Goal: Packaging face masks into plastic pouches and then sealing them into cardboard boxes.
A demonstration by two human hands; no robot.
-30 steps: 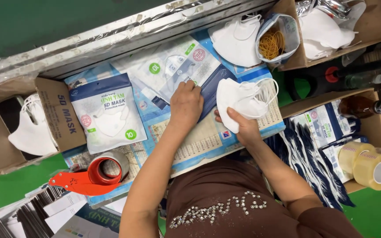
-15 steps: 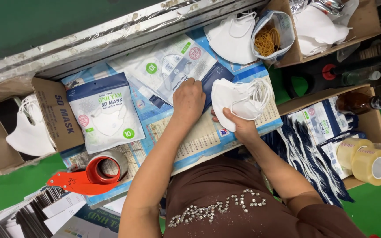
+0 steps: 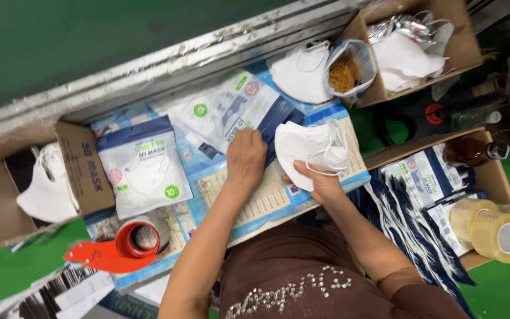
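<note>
My right hand holds a small stack of white folded face masks with loose ear loops, just above the worktable. My left hand grips the edge of an empty blue and white mask pouch that lies flat on the table, right beside the masks. The two hands are close together near the table's middle.
A filled mask pouch lies at left beside a cardboard box with white masks. A red tape dispenser sits near the front. At back right are more masks, a bag of rubber bands and a box. Tape rolls lie at right.
Both hands stayed close together; the stack of masks in my right hand shifted slightly toward the pouch under my left hand.
</note>
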